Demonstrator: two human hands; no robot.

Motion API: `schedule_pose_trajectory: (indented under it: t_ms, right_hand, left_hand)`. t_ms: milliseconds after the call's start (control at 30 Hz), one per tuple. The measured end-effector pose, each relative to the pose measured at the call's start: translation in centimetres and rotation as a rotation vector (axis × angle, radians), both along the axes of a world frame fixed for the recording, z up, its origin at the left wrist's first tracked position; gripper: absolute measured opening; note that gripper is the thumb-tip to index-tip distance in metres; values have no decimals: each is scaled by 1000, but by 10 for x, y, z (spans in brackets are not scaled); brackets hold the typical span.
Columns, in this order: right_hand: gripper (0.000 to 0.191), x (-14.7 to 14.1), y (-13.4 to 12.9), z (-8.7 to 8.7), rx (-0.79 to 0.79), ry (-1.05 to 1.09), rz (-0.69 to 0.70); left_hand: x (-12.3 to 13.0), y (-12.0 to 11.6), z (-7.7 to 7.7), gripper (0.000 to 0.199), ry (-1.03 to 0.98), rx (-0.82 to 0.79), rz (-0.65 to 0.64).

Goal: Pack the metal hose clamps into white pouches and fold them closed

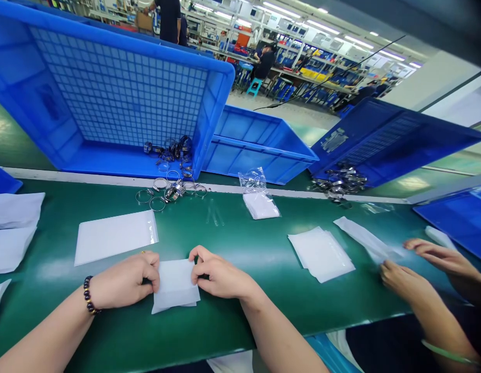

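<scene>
A small white bag, seemingly thin foam or frosted plastic, lies on the green tabletop with another white edge showing under it. My left hand is closed, pinching the bag's left edge with curled fingers. On the opposite side, my right hand also pinches the bag, its fingers bent over the right edge. Just beyond my left hand lies a stack of long white bags with a shiny clear strip at one end. Metal hose clamps sit in a loose heap behind that stack.
A tipped blue crate stands behind the clamps, with another blue crate beside it. White bags lie to the right. A co-worker's hands handle a white strip-like bag. More clamps lie at the back right.
</scene>
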State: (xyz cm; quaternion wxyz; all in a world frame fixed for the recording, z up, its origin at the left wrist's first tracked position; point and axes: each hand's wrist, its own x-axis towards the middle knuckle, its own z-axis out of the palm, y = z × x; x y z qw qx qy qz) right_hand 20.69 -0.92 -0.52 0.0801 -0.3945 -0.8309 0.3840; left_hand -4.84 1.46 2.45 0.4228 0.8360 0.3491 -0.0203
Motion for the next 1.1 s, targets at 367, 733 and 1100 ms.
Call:
schedule_pose_trajectory:
  t_ms: [367,733,1100]
  right_hand:
    - [21,0,-1,-3,34,-24,13]
    - [21,0,0,-3,28,-36,16]
    - [20,0,0,-3,31,-39,19]
  left_hand:
    - [1,1,-3,26,28,-78,-18]
    - [-1,-1,-2,24,17,-217,-53]
    - [5,-2,-7,25,94,-206,-64]
